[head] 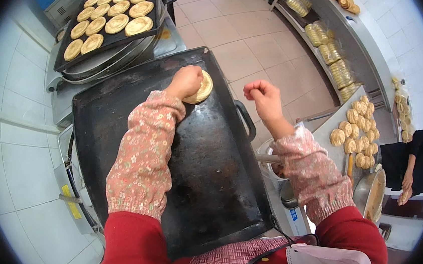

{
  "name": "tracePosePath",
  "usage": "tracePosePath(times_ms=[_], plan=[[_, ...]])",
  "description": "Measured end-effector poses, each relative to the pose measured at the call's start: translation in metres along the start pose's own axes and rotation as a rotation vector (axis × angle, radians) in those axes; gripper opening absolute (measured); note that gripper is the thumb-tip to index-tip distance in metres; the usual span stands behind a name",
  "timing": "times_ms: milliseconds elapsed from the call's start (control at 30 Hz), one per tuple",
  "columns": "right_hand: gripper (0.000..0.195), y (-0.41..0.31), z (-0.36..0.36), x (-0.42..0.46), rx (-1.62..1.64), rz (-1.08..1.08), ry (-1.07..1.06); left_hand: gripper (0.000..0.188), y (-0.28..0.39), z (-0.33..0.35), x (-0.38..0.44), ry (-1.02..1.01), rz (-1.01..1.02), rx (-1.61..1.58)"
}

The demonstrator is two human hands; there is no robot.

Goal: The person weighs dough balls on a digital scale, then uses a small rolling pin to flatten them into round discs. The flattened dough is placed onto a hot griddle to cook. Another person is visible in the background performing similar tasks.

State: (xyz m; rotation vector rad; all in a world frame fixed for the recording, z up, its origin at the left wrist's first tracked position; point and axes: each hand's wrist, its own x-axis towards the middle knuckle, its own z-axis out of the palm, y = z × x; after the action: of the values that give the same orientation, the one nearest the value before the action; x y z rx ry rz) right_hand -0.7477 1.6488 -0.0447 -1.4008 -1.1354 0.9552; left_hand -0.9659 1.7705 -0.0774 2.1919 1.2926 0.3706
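Observation:
My left hand (pixel 189 82), with curled fingers, is over the upper left part of a flat round dough cake (pixel 204 88). The hand hides part of the cake, and whether the fingers grip it or only press on it I cannot tell. The cake lies near the far right corner of a large black rectangular baking pan (pixel 213 158). Beyond the pan's right rim, above the tiled floor, my right hand (pixel 268 98) hangs in the air. Its fingers are curled in, with the thumb against them, and nothing shows between them.
A black tray (pixel 112 32) of several round cakes rests beyond the pan. Coiled dough pieces (pixel 360 126) cover part of a metal worktop (pixel 331 159) at right, near a metal bowl (pixel 371 193). Bagged cakes (pixel 338 72) fill a shelf. Another person's hands (pixel 407 186) are at far right.

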Motion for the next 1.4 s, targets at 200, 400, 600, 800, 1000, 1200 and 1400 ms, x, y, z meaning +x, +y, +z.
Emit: tracePosePath(times_ms=[200,400,600,800,1000,1200,1400], plan=[[0.014,-0.007,-0.044,-0.094,0.190,0.207,-0.069,0.027,-0.091,0.048,0.031,0.053,-0.074,0.203],[0.019,0.018,-0.262,-0.236,-0.792,0.123,0.714,0.027,0.020,0.019,-0.059,0.258,0.229,0.144],[0.028,0.039,-0.376,-0.334,-1.361,0.635,0.793,0.021,0.139,0.045,-0.093,0.389,0.385,0.056],[0.018,0.108,-0.387,-0.364,-0.803,0.398,0.797,0.023,0.316,0.162,-0.061,0.177,0.414,-0.172],[0.007,0.056,-0.384,-0.440,-0.060,0.460,0.614,0.028,0.444,0.330,0.025,-0.023,0.199,-0.104],[0.018,0.081,-0.399,-0.528,0.214,0.573,0.607,0.041,0.493,0.335,0.027,-0.181,-0.280,0.191],[0.018,0.076,-0.404,-0.529,0.251,0.587,0.502,0.052,0.474,0.334,-0.029,0.012,-0.049,0.058]])
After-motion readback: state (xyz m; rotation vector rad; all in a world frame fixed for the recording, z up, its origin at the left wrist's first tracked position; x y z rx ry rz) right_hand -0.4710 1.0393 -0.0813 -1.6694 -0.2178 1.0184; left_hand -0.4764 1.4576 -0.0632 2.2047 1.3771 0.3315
